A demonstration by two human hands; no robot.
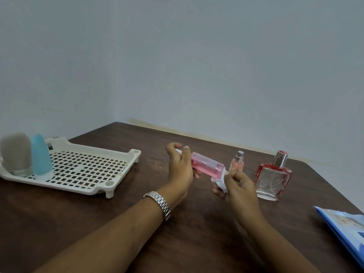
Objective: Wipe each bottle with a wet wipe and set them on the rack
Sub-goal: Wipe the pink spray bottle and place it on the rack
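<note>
While your left hand [180, 164] is gripping the pink bottle [206, 167], your right hand [235, 186] is pinching the wet wipe [220, 183] — keep rotating, covering all 4 sides.

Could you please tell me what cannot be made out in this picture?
All in the head view:
- pink bottle: cap end hidden inside the left hand's grip.
- wet wipe: mostly bunched in the right hand, so its extent is hidden.
- wipes packet: cut off by the right edge; print too blurred to read.
- grey bottle: blurred at the left edge, partly behind the blue bottle.
- rack: left end cut off by the frame.
</note>
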